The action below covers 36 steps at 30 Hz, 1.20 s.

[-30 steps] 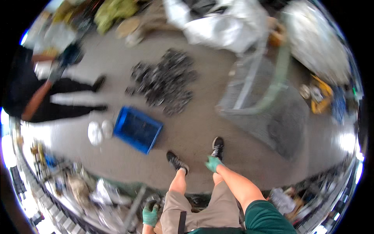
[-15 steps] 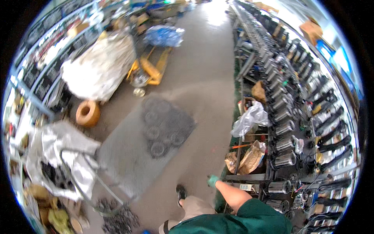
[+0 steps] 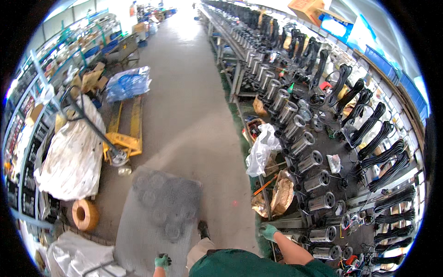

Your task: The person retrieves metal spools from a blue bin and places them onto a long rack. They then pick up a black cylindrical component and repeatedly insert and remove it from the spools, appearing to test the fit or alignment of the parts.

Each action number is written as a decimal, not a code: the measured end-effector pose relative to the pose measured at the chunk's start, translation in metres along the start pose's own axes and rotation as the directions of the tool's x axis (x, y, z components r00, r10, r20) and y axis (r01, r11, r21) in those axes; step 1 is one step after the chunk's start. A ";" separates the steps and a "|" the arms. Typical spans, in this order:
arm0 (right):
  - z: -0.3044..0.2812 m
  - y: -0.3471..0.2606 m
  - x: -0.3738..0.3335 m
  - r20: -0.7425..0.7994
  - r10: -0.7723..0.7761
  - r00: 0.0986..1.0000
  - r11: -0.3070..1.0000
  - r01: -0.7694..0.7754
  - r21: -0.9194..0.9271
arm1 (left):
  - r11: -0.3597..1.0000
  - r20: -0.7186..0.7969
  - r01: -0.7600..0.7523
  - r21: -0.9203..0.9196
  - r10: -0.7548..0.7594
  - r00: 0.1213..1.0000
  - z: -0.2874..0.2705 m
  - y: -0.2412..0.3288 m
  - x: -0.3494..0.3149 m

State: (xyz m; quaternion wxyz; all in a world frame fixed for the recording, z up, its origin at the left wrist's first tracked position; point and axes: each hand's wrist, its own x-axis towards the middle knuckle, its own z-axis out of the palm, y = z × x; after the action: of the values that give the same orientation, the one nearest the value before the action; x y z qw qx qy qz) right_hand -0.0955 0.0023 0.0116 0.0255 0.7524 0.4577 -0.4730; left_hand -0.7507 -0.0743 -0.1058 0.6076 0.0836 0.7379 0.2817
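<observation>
Where the left hand [image 3: 163, 261] hangs, the nearest item is a flat cart [image 3: 134, 221], grey, on the floor ahead and to the left; ring-shaped marks on its deck; contact with the hand cannot be told. Left fingers: loosely curled, nothing seen in them; how tightly closed, cannot tell. Right hand [image 3: 268, 232]: beside the front rail of a long workbench [image 3: 284, 223]; fingers bent, no item visible, grip likewise uncertain.

Workbench, right side: metal cylinders [image 3: 320, 201], many, lying in a long row; coils of black cable [image 3: 394, 213], already bundled, ranged behind. Near end: loose coloured wires [image 3: 344, 226], not bundled. Condition, as judged: rows set out; no handling under way at either hand; what remains cannot be counted from this view.

Below bench edge: one crumpled paper bag [image 3: 282, 194]; one clear plastic bag [image 3: 262, 150].

Beyond the cart: orange roll [image 3: 85, 215]; large white sack [image 3: 74, 157]; yellow pallet jack [image 3: 131, 143], blue wrapped bundle [image 3: 128, 84] at its far end.
</observation>
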 end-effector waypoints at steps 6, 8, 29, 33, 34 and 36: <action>-0.115 -0.098 -0.021 -0.193 0.087 0.977 0.917 -0.003 0.399 | 0.442 0.182 -0.255 0.860 0.202 0.962 0.112 0.173 0.171; -0.137 -0.108 0.001 -0.272 0.060 0.960 0.882 0.077 0.466 | 0.421 0.342 -0.482 0.769 0.367 0.865 0.163 0.231 0.209; -0.506 -0.407 0.434 -0.183 -0.472 0.862 0.550 0.450 0.704 | 0.609 0.153 -0.165 0.776 0.072 0.986 0.327 0.522 0.259; -0.560 -0.453 0.481 -0.166 -0.408 0.898 0.575 0.394 0.717 | 0.841 -0.006 0.019 0.541 -0.019 1.000 0.393 0.599 0.319; -0.572 -0.460 0.492 -0.179 -0.390 0.903 0.596 0.396 0.699 | 0.852 0.017 -0.016 0.523 0.009 1.000 0.422 0.634 0.331; -0.600 -0.479 0.517 -0.171 -0.313 0.934 0.569 0.329 0.754 | 0.878 -0.006 -0.128 0.461 0.147 0.989 0.485 0.711 0.368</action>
State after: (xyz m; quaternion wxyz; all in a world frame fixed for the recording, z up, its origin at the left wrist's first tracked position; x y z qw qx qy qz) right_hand 0.0452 0.9064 0.1506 -0.3887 0.5988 0.3398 -0.6123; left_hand -0.5396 0.8375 -0.1007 0.5337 0.2712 0.7880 0.1435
